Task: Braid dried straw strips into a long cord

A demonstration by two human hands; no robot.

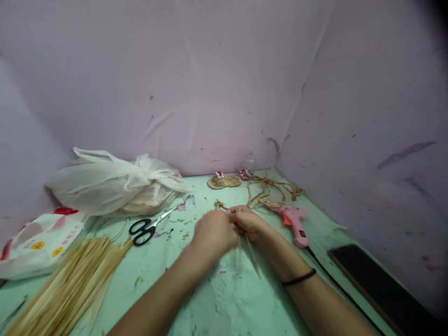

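My left hand (215,233) and my right hand (245,220) meet above the middle of the table, closed around a straw braid (220,204). A knotted end of it sticks out beyond my fingers. Pale loose straw strands (253,259) hang below the hands towards me. My right thumb and fingers pinch the work; the left hand is slightly blurred and its fingertips are hidden. From behind the right hand, a long braided cord (268,186) runs in loose loops towards the back right.
Black-handled scissors (145,229), a bundle of straw (73,284) and a white plastic bag (112,182) lie left. At the back sits a small woven piece (224,181) with beads. A pink glue gun (297,226) with its cable and a dark phone (378,284) are right.
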